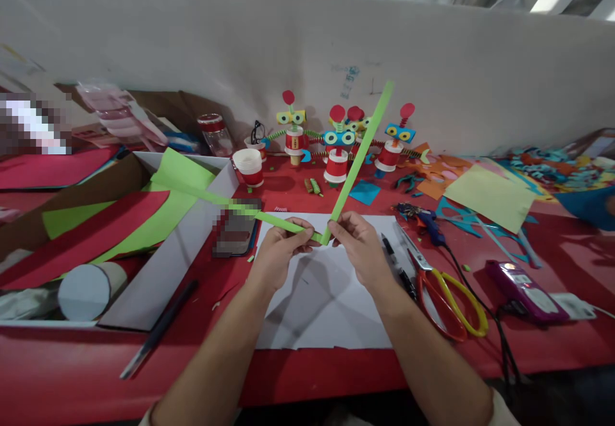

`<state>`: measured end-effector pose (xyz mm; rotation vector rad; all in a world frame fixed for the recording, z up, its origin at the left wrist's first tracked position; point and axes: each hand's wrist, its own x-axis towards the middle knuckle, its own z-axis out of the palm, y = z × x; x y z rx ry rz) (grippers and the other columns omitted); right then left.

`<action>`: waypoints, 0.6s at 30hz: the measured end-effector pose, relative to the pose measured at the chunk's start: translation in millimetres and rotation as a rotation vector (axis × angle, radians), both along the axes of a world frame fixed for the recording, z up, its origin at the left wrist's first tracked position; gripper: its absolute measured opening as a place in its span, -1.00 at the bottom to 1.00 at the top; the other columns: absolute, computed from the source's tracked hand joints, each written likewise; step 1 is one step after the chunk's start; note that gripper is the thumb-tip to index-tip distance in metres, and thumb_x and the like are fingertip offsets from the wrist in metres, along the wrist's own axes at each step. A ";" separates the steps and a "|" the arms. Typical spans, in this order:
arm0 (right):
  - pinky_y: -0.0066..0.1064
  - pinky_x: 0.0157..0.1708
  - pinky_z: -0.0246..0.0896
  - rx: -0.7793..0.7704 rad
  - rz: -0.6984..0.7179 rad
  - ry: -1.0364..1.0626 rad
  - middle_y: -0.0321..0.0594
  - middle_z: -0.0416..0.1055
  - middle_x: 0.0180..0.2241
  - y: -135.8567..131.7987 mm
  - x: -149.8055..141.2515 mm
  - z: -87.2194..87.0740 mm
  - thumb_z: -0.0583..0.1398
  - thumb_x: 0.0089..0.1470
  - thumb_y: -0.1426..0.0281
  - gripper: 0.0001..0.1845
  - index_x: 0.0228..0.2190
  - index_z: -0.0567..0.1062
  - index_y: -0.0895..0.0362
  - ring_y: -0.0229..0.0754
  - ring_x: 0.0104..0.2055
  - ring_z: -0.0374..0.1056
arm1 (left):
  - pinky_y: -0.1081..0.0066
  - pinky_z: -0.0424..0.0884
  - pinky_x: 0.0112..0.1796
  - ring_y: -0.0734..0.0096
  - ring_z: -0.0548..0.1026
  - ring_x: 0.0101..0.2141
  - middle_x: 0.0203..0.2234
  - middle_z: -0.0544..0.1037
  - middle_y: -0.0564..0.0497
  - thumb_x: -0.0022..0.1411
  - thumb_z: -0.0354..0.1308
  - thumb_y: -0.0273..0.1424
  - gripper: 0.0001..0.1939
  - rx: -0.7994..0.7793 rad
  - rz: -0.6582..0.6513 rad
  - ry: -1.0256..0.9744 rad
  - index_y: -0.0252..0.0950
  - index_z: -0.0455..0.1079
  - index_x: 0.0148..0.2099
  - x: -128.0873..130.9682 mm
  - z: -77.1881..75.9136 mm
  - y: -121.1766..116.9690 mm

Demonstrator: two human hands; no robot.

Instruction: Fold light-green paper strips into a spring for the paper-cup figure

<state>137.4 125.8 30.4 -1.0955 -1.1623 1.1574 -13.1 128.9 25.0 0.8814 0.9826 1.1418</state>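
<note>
Two long strips of bright green paper meet at an angle between my hands, above a white sheet [331, 311]. My left hand [281, 250] pinches the left paper strip [276, 220], which runs up and left toward the box. In my right hand [358, 243] is the right paper strip [362, 150], pointing up and slightly right. Their ends come together in a V near my fingertips; whether they are joined there I cannot tell. Large scissors [439, 285] with red and yellow handles lie right of the sheet, beside black pens [401, 269].
A white box [168, 266] with coloured paper stands at left, near a phone [235, 230] and a dark pen [158, 330]. Behind are paper-cup figures [336, 163] and stacked cups [248, 166]. A glue gun [425, 218], its cable and a purple device [526, 291] lie right.
</note>
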 end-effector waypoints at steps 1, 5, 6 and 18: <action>-0.47 -0.46 0.21 0.004 0.002 -0.007 -0.40 0.34 -0.55 -0.2 0.1 -0.2 0.28 -0.05 0.22 -0.75 -0.50 0.37 0.10 -0.31 -0.49 0.26 | 0.46 0.31 -0.44 0.46 0.49 -0.52 -0.60 0.48 0.11 -0.11 0.36 -0.31 -0.75 -0.005 -0.002 -0.012 -0.28 0.38 -0.40 -0.2 -0.2 0.0; -0.49 -0.48 0.22 0.024 0.005 -0.038 -0.40 0.34 -0.55 -1.2 -0.1 -1.7 0.27 -0.01 0.23 -0.76 -0.50 0.37 0.10 -0.32 -0.51 0.26 | 0.50 0.28 -0.46 0.50 0.48 -0.54 -0.61 0.48 0.12 -0.12 0.38 -0.32 -0.74 -0.018 -0.016 -0.050 -0.29 0.39 -0.42 -0.6 -0.8 -0.6; -0.49 -0.49 0.23 0.032 0.002 -0.044 -0.40 0.34 -0.55 -1.4 -0.1 -2.2 0.27 -0.01 0.23 -0.76 -0.50 0.37 0.10 -0.32 -0.51 0.26 | 0.50 0.28 -0.47 0.50 0.48 -0.54 -0.60 0.49 0.11 -0.12 0.39 -0.32 -0.74 -0.020 -0.020 -0.057 -0.29 0.39 -0.42 -0.5 -1.0 -0.8; -0.47 -0.54 0.21 0.073 -0.027 -0.081 -0.40 0.34 -0.56 -2.0 0.0 -3.8 0.25 0.02 0.22 -0.76 -0.50 0.36 0.09 -0.33 -0.57 0.25 | 0.53 0.29 -0.47 0.52 0.49 -0.53 -0.58 0.52 0.10 -0.07 0.39 -0.37 -0.78 -0.009 -0.033 -0.102 -0.30 0.42 -0.40 -1.9 -5.2 0.6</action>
